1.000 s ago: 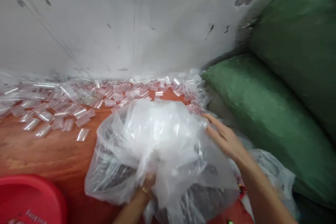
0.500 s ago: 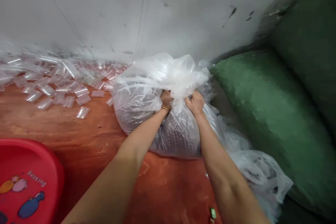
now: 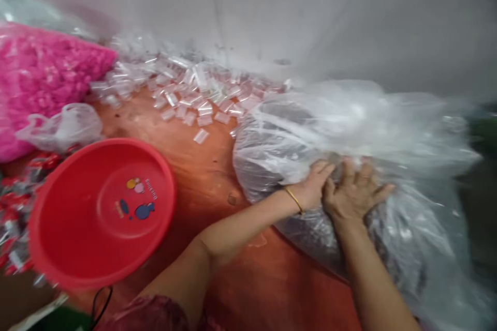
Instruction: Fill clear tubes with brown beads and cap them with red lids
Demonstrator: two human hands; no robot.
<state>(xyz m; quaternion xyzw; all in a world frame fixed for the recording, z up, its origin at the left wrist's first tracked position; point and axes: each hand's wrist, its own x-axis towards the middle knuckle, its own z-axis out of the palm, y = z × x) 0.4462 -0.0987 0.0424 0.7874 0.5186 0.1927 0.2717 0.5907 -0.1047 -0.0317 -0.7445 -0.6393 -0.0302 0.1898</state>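
So the only view here is the head camera, looking down at a reddish-orange floor (image 3: pixel 217 186) that has a worn, slightly blotchy finish, with a plain grey wall (image 3: pixel 295 15) rising right behind it. The big clear plastic bag (image 3: pixel 388 129) sits on the floor at the right, pushed up close to that wall, stuffed and crinkly with something dark showing through the film. Both hands are on the near side of it: the left hand (image 3: pixel 312 189), with a thin gold bangle (image 3: pixel 294 199) on the wrist, is pressed against the plastic with fingers curled into it, though I can't tell if it's really pinching any film or just pushing. The right hand (image 3: pixel 355 191) lies right beside it, touching it, palm flat on the bag and fingers spread, not gripping anything. Left of the arms a round red basin (image 3: pixel 50 238) rests tilted on the floor, with little cartoon shapes printed in the bottom. Behind it there's a small crumpled clear bag (image 3: pixel 62 126) and a heap of pink stuff (image 3: pixel 42 67) wrapped in plastic at the far left. A scatter of tiny clear packets (image 3: pixel 194 93) runs along the foot of the wall, between the pink heap and the big bag. Some red and silver wrappers (image 3: pixel 15 207) are piled at the left edge by the basin. The right edge is blurry, just a hint of dark green.
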